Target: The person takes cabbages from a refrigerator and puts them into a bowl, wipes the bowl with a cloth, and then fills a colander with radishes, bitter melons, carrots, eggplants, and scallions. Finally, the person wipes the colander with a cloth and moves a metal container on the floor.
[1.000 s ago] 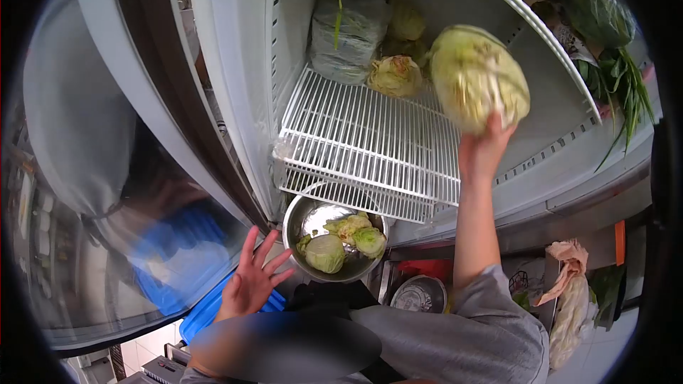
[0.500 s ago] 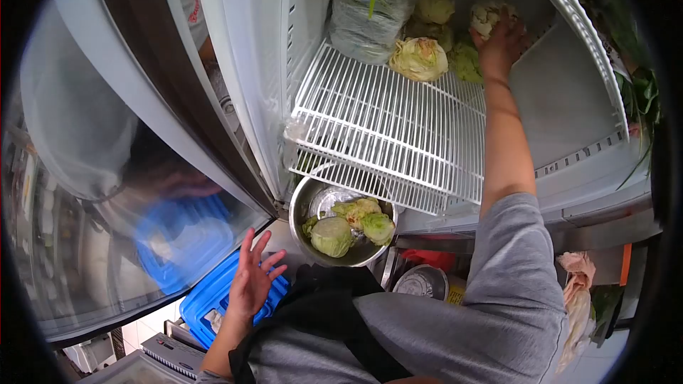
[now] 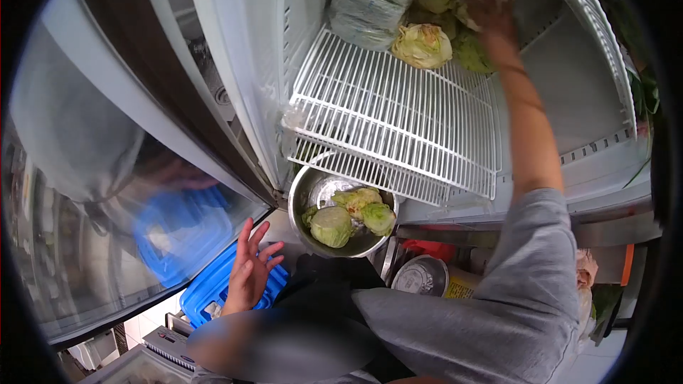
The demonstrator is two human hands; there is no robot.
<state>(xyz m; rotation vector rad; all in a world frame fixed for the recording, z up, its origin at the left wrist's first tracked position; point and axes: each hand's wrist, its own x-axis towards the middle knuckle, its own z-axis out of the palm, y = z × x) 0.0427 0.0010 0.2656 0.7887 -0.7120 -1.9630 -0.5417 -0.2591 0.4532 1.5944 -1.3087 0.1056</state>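
Only the head view here, looking down into an open fridge. The right hand [image 3: 491, 7] is stretched way up and back, arm nearly straight, grey sleeve bunched at the shoulder. It sits on a cabbage [image 3: 475, 1] at the very back of the wire shelf [image 3: 384, 121], fingers wrapped over the top of it, so it looks clamped on that head, though the blur there makes the grip hard to read exactly.

The left hand [image 3: 249, 270] hangs low with fingers spread apart, palm open, holding nothing, hovering just over a blue crate [image 3: 213, 288] near the floor.

Back of the shelf is crowded: another pale cabbage head [image 3: 422, 45] lies just left of the held one, more greens are tucked behind it, and a filled plastic bag [image 3: 366, 0] leans at the back left corner. The front of the shelf is bare wire.

Below the shelf's front edge sits a metal bowl [image 3: 306, 192] with cut cabbage pieces [image 3: 348, 217] in it, one big half and a couple smaller chunks touching each other.
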